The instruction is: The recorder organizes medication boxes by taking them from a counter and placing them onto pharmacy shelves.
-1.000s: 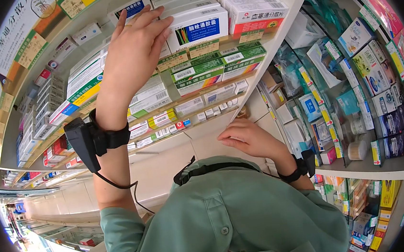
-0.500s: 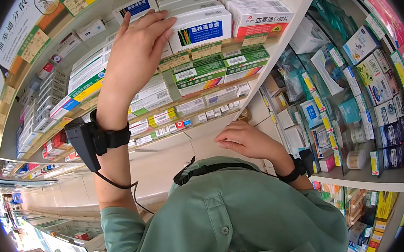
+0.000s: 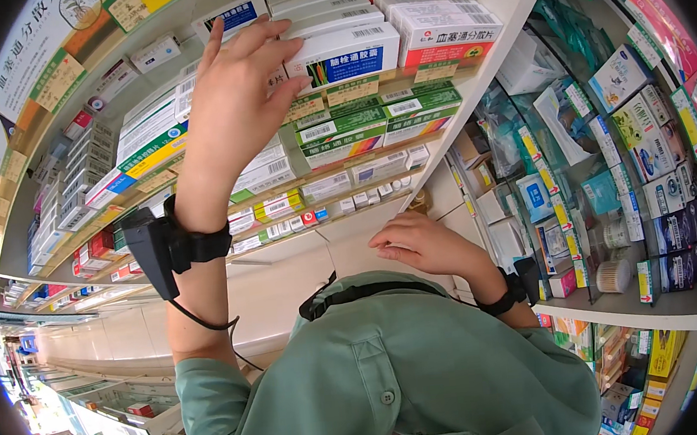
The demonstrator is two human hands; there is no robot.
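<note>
My left hand [image 3: 239,90] reaches up to a shelf of medicine cartons. Its fingers are spread, the fingertips at the left end of a white carton with a blue panel [image 3: 351,58] at the front of a row. The thumb stands apart, low beside that carton's front corner. Behind the fingers, part of another white-and-blue carton [image 3: 235,16] shows. My right hand [image 3: 427,242] hangs in front of my body, away from the shelf, its fingers loosely stretched and nothing in them.
White-and-red cartons [image 3: 444,35] adjoin on the right. Below are green-and-white cartons [image 3: 345,135] and price tags along the shelf edge. A pale upright panel [image 3: 505,17] divides this shelf from the glass-partitioned one at right. A cable runs from the black wrist device [image 3: 172,241] on my left arm.
My left hand has shifted slightly down and right, and its thumb has spread away from the index finger. My right hand has hardly moved.
</note>
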